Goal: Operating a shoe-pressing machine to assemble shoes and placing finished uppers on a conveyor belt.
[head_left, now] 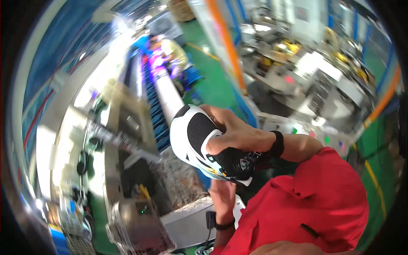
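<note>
A white and black object that looks like a sports shoe is held up in front of me. It has a dark mesh panel, and small orange and light blue accents near its lower edge. My right hand grips it from above, thumb across the dark part and fingers curled over the far side. From below, my left hand reaches up to its underside; the fingertips are hidden behind it. Both wrists wear black bands.
To the left, a long line with blue rollers runs away from me, with people seated at its far end. A grey metal box stands at lower left. Cluttered worktables fill the right, beyond an orange-edged post.
</note>
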A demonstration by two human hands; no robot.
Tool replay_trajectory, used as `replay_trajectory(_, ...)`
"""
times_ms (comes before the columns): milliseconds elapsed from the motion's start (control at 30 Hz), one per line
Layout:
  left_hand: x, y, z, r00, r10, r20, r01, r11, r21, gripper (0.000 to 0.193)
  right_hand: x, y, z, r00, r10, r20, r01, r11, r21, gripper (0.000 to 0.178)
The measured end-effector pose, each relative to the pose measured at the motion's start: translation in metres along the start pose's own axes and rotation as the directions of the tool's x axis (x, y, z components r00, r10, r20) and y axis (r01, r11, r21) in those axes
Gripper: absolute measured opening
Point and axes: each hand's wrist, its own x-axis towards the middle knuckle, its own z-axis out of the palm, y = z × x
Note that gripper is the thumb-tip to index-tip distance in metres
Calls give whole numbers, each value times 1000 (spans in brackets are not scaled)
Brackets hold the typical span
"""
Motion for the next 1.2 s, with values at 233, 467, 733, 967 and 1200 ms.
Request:
replay_trajectory(233,110,-134,104,949,-266,169,245,960,135,35,-122,22,-190,773,-358,-524,267,932,-244,50)
replay_trajectory(467,147,-273,248,812,-558,175,511,822,250,41,-324,47,-314,657,-139,-741,133,989,-67,75)
replay_trajectory(733,215,-438,322,597,-683,421,188,630,753,69,-439,32,-391,-170,-306,-937,-52,952,-301,62)
replay_trajectory(967,352,-625,326,831,-434,348,-167,403,900,90,-484,1,-373,-368,-391,-843,-264,914,-309,64)
replay_trajectory(1200,412,-688,288,921,-367,128,-72,164,984,67,-473,2,-366,-466,-470,-750,-410,865,-288,61)
